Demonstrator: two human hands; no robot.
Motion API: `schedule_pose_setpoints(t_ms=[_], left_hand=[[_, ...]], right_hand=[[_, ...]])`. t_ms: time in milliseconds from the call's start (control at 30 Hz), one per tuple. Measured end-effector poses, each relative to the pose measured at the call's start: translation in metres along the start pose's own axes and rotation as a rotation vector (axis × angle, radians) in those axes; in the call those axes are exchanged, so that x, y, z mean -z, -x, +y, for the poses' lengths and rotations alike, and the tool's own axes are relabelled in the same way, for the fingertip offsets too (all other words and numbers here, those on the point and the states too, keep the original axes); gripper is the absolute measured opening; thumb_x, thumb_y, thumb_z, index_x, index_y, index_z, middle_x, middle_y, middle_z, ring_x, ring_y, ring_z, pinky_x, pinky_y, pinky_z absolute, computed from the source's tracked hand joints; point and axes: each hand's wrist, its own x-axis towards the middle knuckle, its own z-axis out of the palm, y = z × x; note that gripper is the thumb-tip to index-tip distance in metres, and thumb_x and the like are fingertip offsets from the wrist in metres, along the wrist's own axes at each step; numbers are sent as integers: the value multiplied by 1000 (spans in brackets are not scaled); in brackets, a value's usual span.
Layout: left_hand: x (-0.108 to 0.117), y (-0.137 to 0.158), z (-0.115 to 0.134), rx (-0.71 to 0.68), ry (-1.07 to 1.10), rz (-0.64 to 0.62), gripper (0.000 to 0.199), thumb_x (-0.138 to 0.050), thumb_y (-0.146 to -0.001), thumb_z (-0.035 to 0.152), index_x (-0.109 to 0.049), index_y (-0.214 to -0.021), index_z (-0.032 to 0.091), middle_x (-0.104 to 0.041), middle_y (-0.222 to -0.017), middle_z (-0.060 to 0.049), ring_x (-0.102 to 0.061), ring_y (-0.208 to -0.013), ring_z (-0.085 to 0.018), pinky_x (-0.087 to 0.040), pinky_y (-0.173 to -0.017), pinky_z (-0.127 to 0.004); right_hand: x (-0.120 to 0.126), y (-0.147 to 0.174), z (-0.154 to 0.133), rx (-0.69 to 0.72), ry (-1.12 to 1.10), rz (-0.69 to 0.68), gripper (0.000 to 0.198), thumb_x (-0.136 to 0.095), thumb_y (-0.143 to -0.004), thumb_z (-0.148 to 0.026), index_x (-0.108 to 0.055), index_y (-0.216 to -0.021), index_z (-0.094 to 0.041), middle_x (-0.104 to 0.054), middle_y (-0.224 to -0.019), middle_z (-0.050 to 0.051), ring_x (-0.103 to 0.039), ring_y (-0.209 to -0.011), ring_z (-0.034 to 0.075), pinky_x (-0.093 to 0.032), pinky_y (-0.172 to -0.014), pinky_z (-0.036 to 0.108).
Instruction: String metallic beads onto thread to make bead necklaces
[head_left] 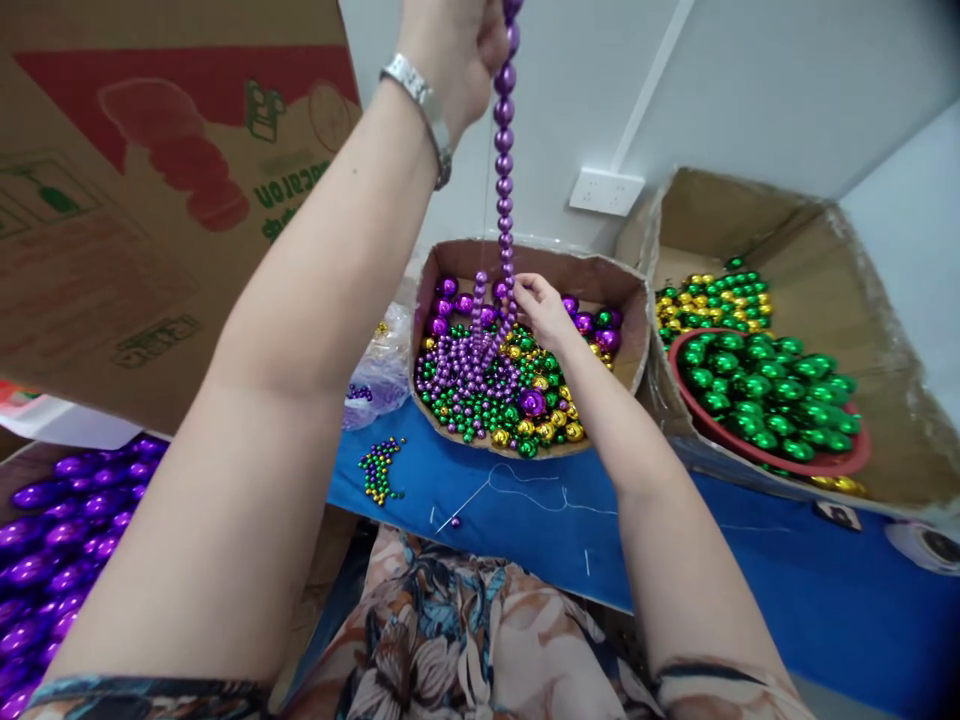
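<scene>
My left hand (469,55), raised at the top of the head view, is closed on a purple bead string (504,140) that hangs straight down. Its upper end runs out of the picture. Lower down, my right hand (541,308) pinches the same string with thumb and fingers. Below that hand the string curves into a cardboard box (532,250), where its smaller beads lie in a heap over loose purple, green and gold beads (551,425). A thin thread (487,190) runs down beside the string.
On the blue table (420,465) lie a needle (463,507) with white thread and a small bead pile (381,470). A bigger box (757,210) at right holds a red basin (847,462) of green beads (765,390). At left are a printed carton (112,290) and purple beads (71,540).
</scene>
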Motion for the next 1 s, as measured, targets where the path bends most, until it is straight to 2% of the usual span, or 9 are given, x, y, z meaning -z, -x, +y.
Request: schedule_pose_setpoints(t_ms=[100, 167, 300, 400, 533, 633, 800, 900, 1000], left_hand=[[21, 1, -6, -201, -109, -105, 36, -41, -97, 16, -38, -61, 16, -19, -51, 8, -13, -40, 0, -5, -42, -17], [35, 1, -16, -201, -163, -170, 32, -51, -96, 27, -49, -67, 14, -24, -49, 8, -13, -41, -1, -6, -40, -19], [46, 2, -31, -149, -170, -243, 42, -49, -96, 48, -49, -68, 16, -25, -50, 8, -11, -46, -4, -9, -39, -19], [42, 4, -31, -135, -204, -252, 44, -43, -96, 53, -49, -68, 19, -24, -50, 5, -8, -52, -9, -11, -38, -20], [40, 5, -23, -158, -245, -239, 44, -41, -96, 53, -48, -66, 21, -24, -51, 4, -8, -53, -10, -12, -39, -22], [48, 6, -18, -172, -241, -214, 46, -38, -97, 53, -48, -68, 19, -25, -53, 4, -9, -50, -9, -10, -40, -24], [80, 17, -29, -168, -177, -203, 41, -40, -100, 46, -51, -70, 19, -29, -53, 3, -11, -50, -8, -12, -41, -24], [100, 28, -53, -121, -136, -209, 37, -48, -96, 47, -53, -71, 21, -31, -54, 4, -14, -47, -7, -15, -40, -24], [113, 38, -79, -11, -158, -160, 37, -56, -90, 53, -53, -68, 23, -35, -53, 4, -21, -42, -7, -22, -40, -24]], right_hand=[[7, 6, 3, -60, -25, -12, 53, -70, -68, -67, -55, -94, -23, -55, -75, -5, -58, -66, 8, -50, -62, 21], [10, 10, 5, -107, -30, -34, 54, -67, -70, -69, -55, -99, -25, -54, -77, -5, -61, -68, 8, -52, -66, 23], [-1, 12, 7, -60, 56, -64, 62, -65, -75, -66, -48, -123, -31, -61, -104, 1, -63, -92, 13, -54, -78, 28], [-20, 7, 8, 44, 117, -100, 78, -74, -68, -59, -40, -133, -30, -62, -108, 4, -60, -99, 17, -52, -87, 32], [-41, -3, 10, 135, 160, -110, 74, -66, -75, -62, -36, -135, -32, -64, -98, 2, -62, -91, 17, -54, -83, 32], [-35, -10, 5, 143, 259, -46, 59, -56, -80, -69, -46, -122, -29, -63, -87, 0, -63, -76, 16, -53, -70, 30], [-4, -29, -39, 247, 448, 78, 53, -49, -84, -72, -50, -108, -24, -64, -89, 2, -63, -70, 14, -50, -65, 29], [2, -47, -84, 302, 496, 151, 46, -48, -88, -66, -50, -99, -22, -62, -76, 1, -62, -68, 14, -50, -64, 29], [6, -79, -135, 381, 473, 285, 34, -51, -91, -57, -44, -91, -23, -56, -66, -3, -58, -56, 10, -45, -50, 24]])
